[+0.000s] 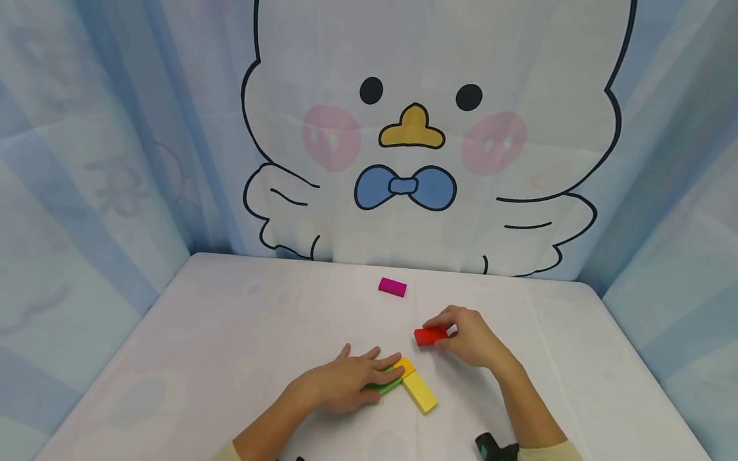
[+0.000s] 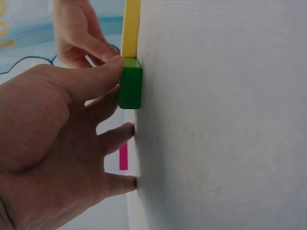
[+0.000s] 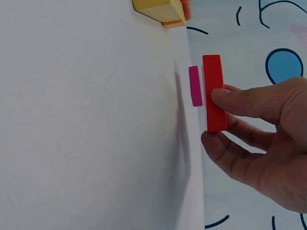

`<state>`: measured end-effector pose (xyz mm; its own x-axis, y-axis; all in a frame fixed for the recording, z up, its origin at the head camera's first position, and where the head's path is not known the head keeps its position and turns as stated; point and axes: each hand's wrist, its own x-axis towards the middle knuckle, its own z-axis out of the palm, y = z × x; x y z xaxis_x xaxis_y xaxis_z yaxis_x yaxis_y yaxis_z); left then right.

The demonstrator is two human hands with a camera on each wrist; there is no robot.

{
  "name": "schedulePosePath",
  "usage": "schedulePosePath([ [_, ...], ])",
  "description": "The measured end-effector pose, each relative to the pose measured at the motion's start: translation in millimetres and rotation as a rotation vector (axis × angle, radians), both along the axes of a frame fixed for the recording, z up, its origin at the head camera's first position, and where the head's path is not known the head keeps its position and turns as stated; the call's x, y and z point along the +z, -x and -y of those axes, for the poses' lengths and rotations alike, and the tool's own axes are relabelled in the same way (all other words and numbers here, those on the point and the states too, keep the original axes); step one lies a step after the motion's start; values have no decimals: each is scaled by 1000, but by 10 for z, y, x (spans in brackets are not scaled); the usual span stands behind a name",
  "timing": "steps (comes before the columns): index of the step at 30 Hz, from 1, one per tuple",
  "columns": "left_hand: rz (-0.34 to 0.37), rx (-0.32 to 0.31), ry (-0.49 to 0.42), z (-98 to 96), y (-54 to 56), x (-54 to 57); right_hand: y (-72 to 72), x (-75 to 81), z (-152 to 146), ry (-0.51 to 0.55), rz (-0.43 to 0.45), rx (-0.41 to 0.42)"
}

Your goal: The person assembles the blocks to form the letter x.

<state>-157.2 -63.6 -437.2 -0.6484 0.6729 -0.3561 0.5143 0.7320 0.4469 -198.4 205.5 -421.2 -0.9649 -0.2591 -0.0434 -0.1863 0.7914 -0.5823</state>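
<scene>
My left hand [image 1: 348, 382] lies low on the white table with fingers spread, its thumb and index finger holding a green block [image 2: 130, 86] from both sides. An orange-yellow block [image 1: 406, 366] touches the green one's far end, partly under my fingertips. Beside it, a yellow block [image 1: 420, 393] runs at an angle toward the near right. My right hand [image 1: 469, 336] pinches a red block [image 3: 214, 108] between thumb and fingers, and the block hangs a little above the table. Farther back, a magenta block [image 1: 393, 287] lies alone.
The white tabletop [image 1: 230, 320] is bounded behind by a curtain [image 1: 403, 237] with a cartoon bird print and by blue-white curtains at both sides. A black device [image 1: 492, 448] sits at the right wrist.
</scene>
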Motion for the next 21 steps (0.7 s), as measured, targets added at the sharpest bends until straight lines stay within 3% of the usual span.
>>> schedulePosePath([
  [21, -11, -11, -4, 1, 4, -19, -25, -40, 4, -26, 64, 170],
])
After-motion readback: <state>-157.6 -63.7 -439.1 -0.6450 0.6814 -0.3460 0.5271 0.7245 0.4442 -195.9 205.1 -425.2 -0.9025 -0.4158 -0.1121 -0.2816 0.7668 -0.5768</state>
